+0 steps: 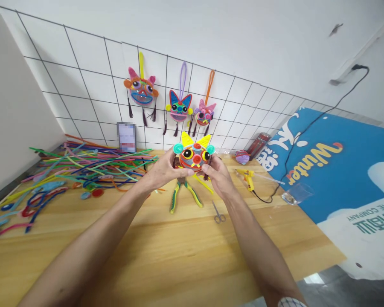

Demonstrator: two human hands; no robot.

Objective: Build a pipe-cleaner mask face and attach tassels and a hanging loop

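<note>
While the bare left hand clasps the yellow-horned, red-nosed, fuzzy animal-face ornament at its eight o'clock edge, the bare right hand pinches four o'clock, above the pale wooden table. From it, green-and-yellow-handled pliers lie at six, small metal scissors at five.

The counter is smooth, grained wood with a soft sheen; the face ornament looks fuzzy and matt, as do the craft strips — while the scissors are metal and the glue gun smooth plastic.
</note>
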